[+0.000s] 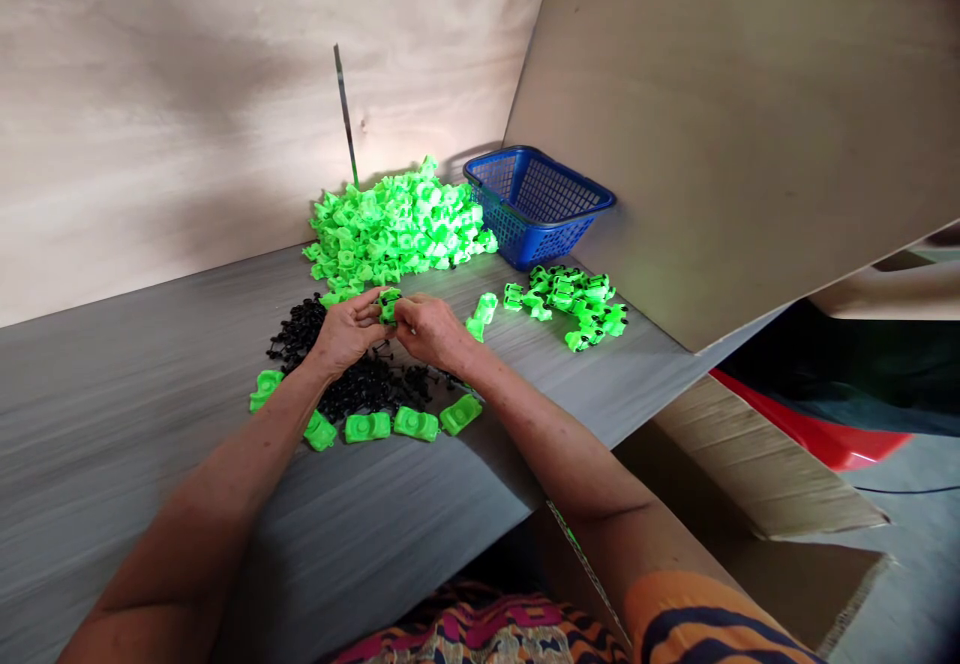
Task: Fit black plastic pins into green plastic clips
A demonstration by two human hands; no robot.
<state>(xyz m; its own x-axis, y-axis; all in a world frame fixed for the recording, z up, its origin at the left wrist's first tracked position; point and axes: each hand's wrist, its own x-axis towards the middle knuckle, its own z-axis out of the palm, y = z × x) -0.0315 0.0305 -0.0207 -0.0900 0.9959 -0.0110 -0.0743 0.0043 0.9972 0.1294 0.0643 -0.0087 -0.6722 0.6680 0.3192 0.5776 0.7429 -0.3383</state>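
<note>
Between my two hands is a bright green toy car body (388,305) with black parts showing on it. My left hand (346,332) grips it from the left, its fingers closed on the edge. From the right, my right hand (431,329) pinches at the same car body; whatever its fingertips press is too small to make out. Under my hands lies a heap of black wheel axles (367,384). Several loose green car bodies (416,423) line the near side of that heap. Farther right sits a cluster of green cars with black wheels (574,294).
A large pile of green car bodies (397,224) rests against the back board. Beside it stands a blue plastic basket (536,219). A tall board (712,124) walls the right side. Below the table's right edge are a cardboard box (780,464) and something red (840,439).
</note>
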